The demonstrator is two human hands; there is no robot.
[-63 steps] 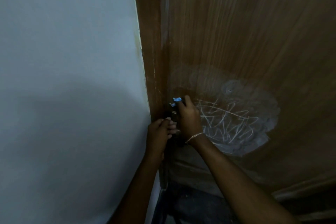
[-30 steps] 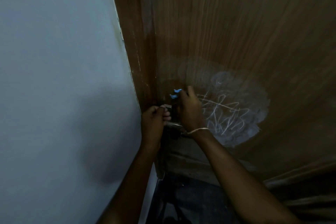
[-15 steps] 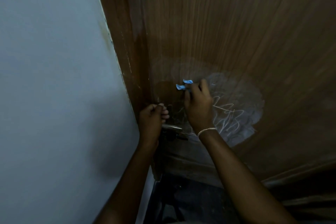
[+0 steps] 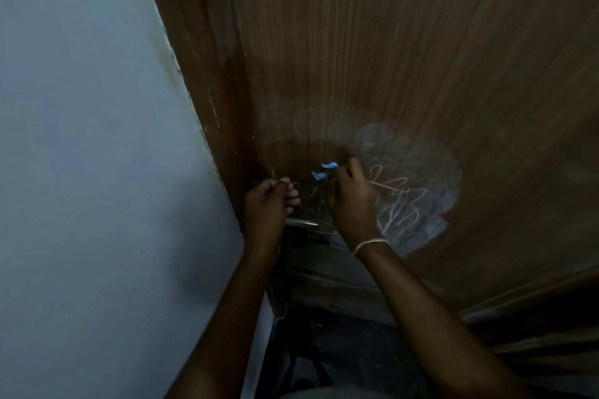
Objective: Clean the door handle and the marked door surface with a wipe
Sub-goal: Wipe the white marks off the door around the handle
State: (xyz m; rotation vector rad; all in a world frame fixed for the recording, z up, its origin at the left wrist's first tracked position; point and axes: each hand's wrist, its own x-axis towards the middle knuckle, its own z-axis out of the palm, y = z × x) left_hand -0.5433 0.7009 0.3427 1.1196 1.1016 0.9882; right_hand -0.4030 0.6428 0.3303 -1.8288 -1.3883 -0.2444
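Observation:
A brown wooden door [image 4: 405, 42] fills the right of the view. White chalk scribbles [image 4: 402, 204] sit inside a pale smeared patch on it. My right hand [image 4: 351, 201] presses a blue wipe [image 4: 324, 171] against the door just left of the scribbles; only the wipe's corners show past my fingers. A darker wiped arc lies above that hand. My left hand [image 4: 269, 207] is curled into a fist at the door's edge, just above the metal door handle [image 4: 301, 222], most of which is hidden behind my hands.
A pale blue-grey wall [image 4: 97, 172] takes up the left side, meeting the brown door frame [image 4: 207, 81]. Below the handle the door's lower panel and the floor are dark. A thin bracelet [image 4: 371, 243] circles my right wrist.
My right hand with the wipe has moved up and right from the handle onto the door surface beside the scribbles. The left hand stays by the handle. The camera view has shifted rightwards.

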